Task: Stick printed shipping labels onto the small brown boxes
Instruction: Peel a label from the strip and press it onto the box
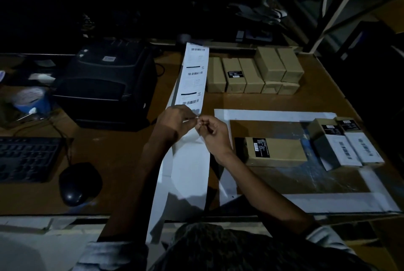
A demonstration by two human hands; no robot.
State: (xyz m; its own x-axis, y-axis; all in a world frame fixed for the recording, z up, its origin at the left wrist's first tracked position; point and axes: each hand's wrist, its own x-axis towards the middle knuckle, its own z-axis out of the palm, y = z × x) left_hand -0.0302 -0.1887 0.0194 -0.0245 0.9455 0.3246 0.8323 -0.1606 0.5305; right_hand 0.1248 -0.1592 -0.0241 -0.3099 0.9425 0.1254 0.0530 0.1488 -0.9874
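Left hand [175,121] and right hand [211,132] pinch label strip [193,78] edge between them | strip runs ahead of hands | thin, floppy, sticky: peel by corner | box [275,151] right of right hand

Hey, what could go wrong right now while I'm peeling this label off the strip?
Both hands, left and right, pinch the label strip at one corner, so the label may tear or curl and stick to itself. The dim light could hide a crooked peel. The empty backing trails off the desk edge and might drag the strip.
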